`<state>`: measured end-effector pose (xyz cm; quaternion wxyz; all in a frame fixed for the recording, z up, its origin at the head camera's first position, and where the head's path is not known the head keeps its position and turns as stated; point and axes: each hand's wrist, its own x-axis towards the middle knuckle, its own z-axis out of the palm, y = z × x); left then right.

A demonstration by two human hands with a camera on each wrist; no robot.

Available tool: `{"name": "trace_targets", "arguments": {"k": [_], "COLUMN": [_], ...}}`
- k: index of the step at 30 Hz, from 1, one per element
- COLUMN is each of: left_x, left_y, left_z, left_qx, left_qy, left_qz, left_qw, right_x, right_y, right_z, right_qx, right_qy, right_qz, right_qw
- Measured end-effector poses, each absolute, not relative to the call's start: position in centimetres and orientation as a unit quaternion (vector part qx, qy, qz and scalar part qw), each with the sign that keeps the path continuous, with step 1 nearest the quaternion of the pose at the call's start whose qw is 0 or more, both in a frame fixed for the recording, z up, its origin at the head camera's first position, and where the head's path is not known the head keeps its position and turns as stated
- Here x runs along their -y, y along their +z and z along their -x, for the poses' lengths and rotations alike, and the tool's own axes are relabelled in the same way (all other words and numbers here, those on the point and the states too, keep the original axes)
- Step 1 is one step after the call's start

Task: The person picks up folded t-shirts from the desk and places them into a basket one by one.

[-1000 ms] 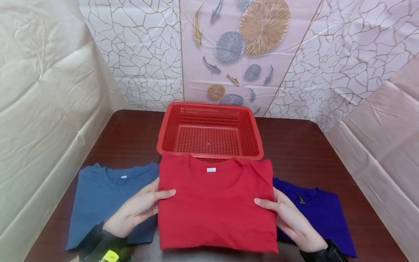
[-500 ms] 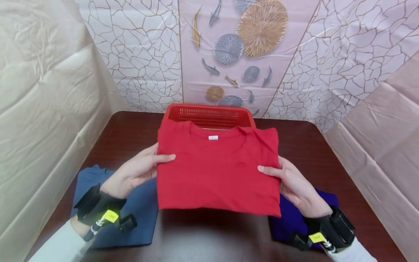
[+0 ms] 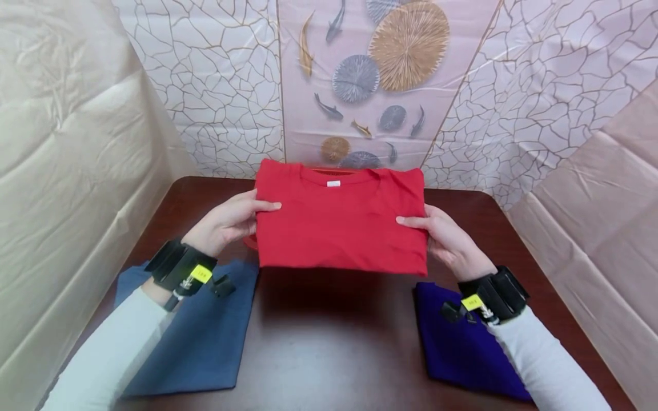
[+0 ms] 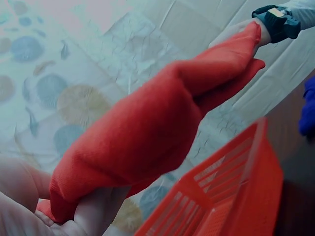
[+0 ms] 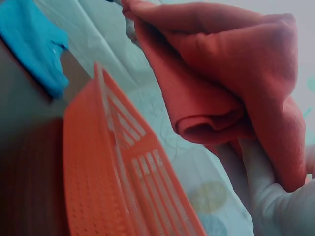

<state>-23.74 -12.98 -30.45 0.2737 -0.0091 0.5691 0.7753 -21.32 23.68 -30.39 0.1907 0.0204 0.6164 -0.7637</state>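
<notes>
A folded red T-shirt [image 3: 339,228] with a white neck label is held up by both hands in the head view. My left hand [image 3: 231,220] pinches its left edge, thumb on top and fingers beneath. At the opposite edge my right hand [image 3: 449,237] grips it the same way. Behind and below the shirt is a red plastic basket [image 4: 266,182], mostly hidden in the head view. Both wrist views show the shirt raised above the basket's rim, with its folded layers sagging between the hands.
On the table [image 3: 319,354], a folded blue T-shirt [image 3: 205,342] lies at the left, partly under my left forearm. A folded dark purple-blue T-shirt [image 3: 452,348] lies at the right beneath my right wrist. Patterned cloth [image 3: 226,85] hangs behind the table.
Both hands have carried the red T-shirt forward, away from me. It now covers nearly all of the basket in the head view. The blue and purple-blue T-shirts have stayed in place.
</notes>
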Motion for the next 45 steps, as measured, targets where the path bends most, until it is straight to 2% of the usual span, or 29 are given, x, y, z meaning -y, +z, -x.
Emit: {"name": "trace_targets", "arguments": {"k": [10,18,28,38,42,45], "left_x": [11.9,11.5,10.4,9.8,9.8,9.9], "left_y": [-32.1,-34.5,-36.3,-37.6,-36.8,-35.9], "left_z": [30.0,32.5,33.7,33.4,32.7,32.1], "left_qx": [-0.557,-0.603,-0.645,-0.688,-0.751,-0.828], "left_qy": [0.785,0.747,0.708,0.673,0.615,0.530], "left_qz": [0.081,0.129,0.149,0.143,0.106,0.033], "left_qw": [0.259,0.247,0.244,0.231,0.215,0.181], "right_x": [-23.3,-22.4,-21.1,-19.8,-20.0,-20.1], "right_y": [-32.3,-34.7,-36.2,-38.0,-38.0,-37.6], "right_z": [27.7,30.2,31.3,32.1,31.5,31.0], "right_qx": [-0.607,-0.619,-0.675,-0.715,-0.786,-0.874], "right_qy": [-0.768,-0.755,-0.697,-0.654,-0.581,-0.464], "right_qz": [-0.051,-0.086,-0.099,-0.088,-0.053,0.038], "right_qw": [0.196,0.199,0.220,0.232,0.204,0.143]}}
